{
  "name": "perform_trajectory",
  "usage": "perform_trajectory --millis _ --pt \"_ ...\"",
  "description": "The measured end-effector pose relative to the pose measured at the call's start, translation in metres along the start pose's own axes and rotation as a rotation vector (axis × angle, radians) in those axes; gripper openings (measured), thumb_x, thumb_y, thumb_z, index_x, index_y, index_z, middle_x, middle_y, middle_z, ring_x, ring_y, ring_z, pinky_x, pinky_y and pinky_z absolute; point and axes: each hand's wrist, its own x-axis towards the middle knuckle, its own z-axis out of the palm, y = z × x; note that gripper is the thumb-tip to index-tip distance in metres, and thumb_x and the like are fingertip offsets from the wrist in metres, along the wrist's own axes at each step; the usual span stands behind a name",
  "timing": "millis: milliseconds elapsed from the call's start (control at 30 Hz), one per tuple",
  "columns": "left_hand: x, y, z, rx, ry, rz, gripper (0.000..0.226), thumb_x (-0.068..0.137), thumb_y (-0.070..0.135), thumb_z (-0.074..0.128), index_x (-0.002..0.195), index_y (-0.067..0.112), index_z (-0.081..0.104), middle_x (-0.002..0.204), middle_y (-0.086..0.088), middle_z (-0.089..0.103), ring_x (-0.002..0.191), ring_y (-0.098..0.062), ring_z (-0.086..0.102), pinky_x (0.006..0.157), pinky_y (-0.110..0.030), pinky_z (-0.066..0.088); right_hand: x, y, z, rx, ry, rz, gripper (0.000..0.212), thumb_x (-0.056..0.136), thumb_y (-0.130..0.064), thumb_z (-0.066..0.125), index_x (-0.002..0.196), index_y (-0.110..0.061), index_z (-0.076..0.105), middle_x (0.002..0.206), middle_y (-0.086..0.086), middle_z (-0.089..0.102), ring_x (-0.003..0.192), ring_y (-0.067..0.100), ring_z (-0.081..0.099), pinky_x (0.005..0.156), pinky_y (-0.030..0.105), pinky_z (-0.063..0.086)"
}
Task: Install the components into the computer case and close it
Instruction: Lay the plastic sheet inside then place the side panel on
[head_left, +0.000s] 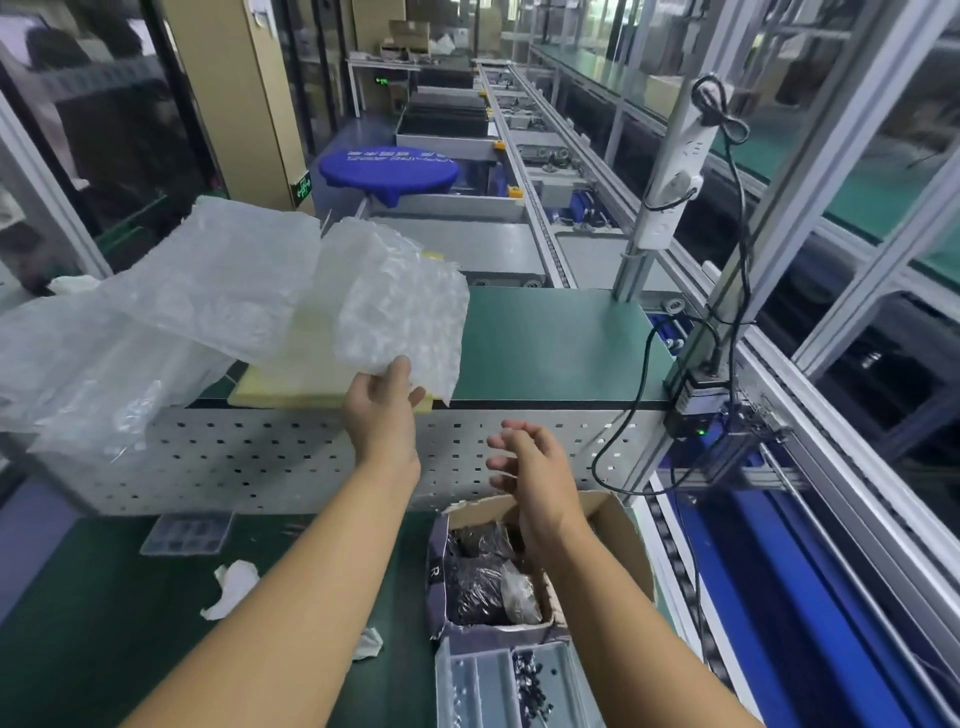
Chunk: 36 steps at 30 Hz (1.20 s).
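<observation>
Two hands are out in front of me, and only one is busy; my left hand (384, 405) pinches the lower edge of a sheet of bubble wrap (400, 301) between thumb and fingers, held up over the raised green shelf (550, 343); my right hand (524, 467) hangs slack, fingers apart and nothing in them, just above the open cardboard box (623, 540) of bagged dark parts (475, 592).

I judge this to be unpacking, well short of any fitting; the computer case I cannot plainly make out anywhere; the box of parts sits at my right forearm, untouched. Beneath the wrap a pale yellow foam slab (291, 379) lies at the shelf's near edge, and more clear wrapping (104, 353) is heaped to the left. The next move, as I see it, is to drop this sheet onto that heap without dragging the slab along; the wrap is light and floppy, so a loose pinch should do; then both hands are free for the components.

Below the shelf runs a perforated metal panel (234, 457); the dark green bench mat (104, 623) carries a clear compartment tray (187, 532), crumpled white scraps (234, 587) and, nearest me, a grey tray (467, 686) with small dark pieces. Beyond stretches a conveyor line (519, 197) in aluminium framing; a blue round stool top (387, 169) stands beside it; a white power strip (675, 171) hangs on a post, and a black cable (639, 389) loops down.
</observation>
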Motion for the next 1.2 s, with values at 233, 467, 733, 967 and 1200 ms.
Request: perform_trajectory --millis 233,467,733,967,1200 --pt "-0.075 -0.012 -0.001 -0.011 -0.203 -0.036 0.011 0.066 0.027 0.067 0.059 0.027 0.059 0.071 -0.002 0.058 0.072 -0.022 0.054 0.063 -0.036 0.044 -0.025 -0.025 -0.007 0.268 -0.148 0.008 0.079 0.085 -0.054 0.067 0.151 -0.019 0.043 0.146 0.008 0.055 0.132 0.032 0.055 0.108 0.052 0.049" --pt "-0.108 -0.045 -0.005 -0.039 -0.620 -0.178 0.037 0.062 0.021 0.067 0.098 0.024 0.074 0.102 -0.007 0.073 0.090 -0.025 0.070 0.067 -0.036 0.056 -0.046 -0.035 -0.066 0.414 0.024 -0.088 0.049 0.095 -0.015 0.069 0.141 -0.011 0.054 0.128 0.015 0.070 0.117 0.036 0.068 0.098 0.053 0.055" --pt "-0.138 -0.085 0.022 0.241 -0.915 -0.056 0.098 0.057 0.068 0.082 0.140 0.062 0.028 0.140 0.038 0.038 0.121 0.016 0.043 0.095 -0.023 0.042 -0.098 -0.038 -0.195 -0.073 0.157 -0.260 0.044 0.074 -0.022 0.079 0.117 -0.016 0.070 0.111 0.004 0.078 0.103 0.028 0.074 0.085 0.037 0.061" --pt "-0.230 -0.105 0.101 0.520 -1.416 0.069 0.129 0.048 0.055 0.094 0.144 0.066 0.010 0.150 0.030 0.034 0.135 0.003 0.041 0.105 -0.031 0.043 -0.182 -0.046 -0.306 -0.294 0.179 -0.146 0.040 0.088 -0.011 0.079 0.126 -0.007 0.068 0.119 0.009 0.075 0.110 0.029 0.072 0.103 0.054 0.053" --pt "-0.380 -0.135 0.137 0.393 -1.430 -0.320 0.042 0.066 0.014 0.087 0.104 0.014 0.069 0.105 -0.010 0.075 0.095 -0.029 0.071 0.071 -0.033 0.061 -0.276 -0.058 -0.396 -0.407 0.492 -0.235 0.035 0.087 -0.027 0.081 0.120 -0.026 0.067 0.114 -0.008 0.075 0.102 0.009 0.072 0.090 0.037 0.058"
